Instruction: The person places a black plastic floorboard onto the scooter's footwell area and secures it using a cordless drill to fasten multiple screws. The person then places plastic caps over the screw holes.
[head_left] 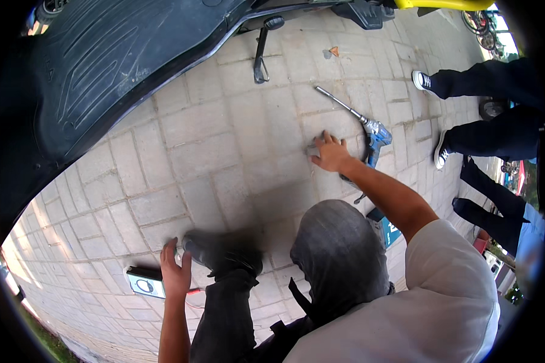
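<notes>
The right hand (330, 154) lies spread, palm down, on the paving (212, 145), empty, a blue power wrench (375, 136) just at its 3 o'clock, while the left hand (174, 272), fingers open, touches a small white box (145, 282) at 9 o'clock.

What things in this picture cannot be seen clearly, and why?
Head view only:
- Small grey item under the right hand: covered by the fingers.
- Flat device by the left hand: partly hidden by that hand.
- Blue power tool: handle behind the forearm.
- Dark shoe: blurred.
</notes>
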Motion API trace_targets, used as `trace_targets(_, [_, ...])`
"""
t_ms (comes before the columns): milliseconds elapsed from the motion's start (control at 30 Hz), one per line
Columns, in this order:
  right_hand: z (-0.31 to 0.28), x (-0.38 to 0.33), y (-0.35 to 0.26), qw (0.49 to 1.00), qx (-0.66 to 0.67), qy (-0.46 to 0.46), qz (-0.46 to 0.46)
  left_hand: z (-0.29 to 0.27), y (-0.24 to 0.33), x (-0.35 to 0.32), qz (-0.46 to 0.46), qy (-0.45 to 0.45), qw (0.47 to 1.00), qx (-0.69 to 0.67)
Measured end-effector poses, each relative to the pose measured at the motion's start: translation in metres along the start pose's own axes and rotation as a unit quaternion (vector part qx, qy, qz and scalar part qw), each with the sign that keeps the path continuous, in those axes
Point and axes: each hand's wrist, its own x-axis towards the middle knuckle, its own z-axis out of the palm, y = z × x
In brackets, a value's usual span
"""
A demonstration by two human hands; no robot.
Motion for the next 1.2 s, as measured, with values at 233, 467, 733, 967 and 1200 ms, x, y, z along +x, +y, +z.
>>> trace_targets(233, [0.055,0.021,0.015,0.997,-0.030,0.066,-0.041,0.011,0.130,-0.031,0.144,-0.016,0.989,0.029])
trace_targets(467, [0.036,0.005,0.014,0.997,-0.037,0.045,-0.040,0.012,0.164,-0.069,0.227,-0.027,0.960,0.162])
trace_targets(733, [0.062,0.019,0.016,0.993,-0.040,0.102,-0.045,0.087,0.047,-0.172,-0.093,-0.182,0.975,-0.090])
trace_targets(967, [0.070,-0.023,0.001,0.989,-0.007,0.148,-0.014,0.160,-0.023,-0.260,-0.077,-0.225,0.957,-0.167])
trace_targets(1200, [0.203,-0.145,-0.113,0.937,-0.123,0.082,-0.316,0.126,-0.058,-0.291,-0.085,-0.126,0.927,-0.343])
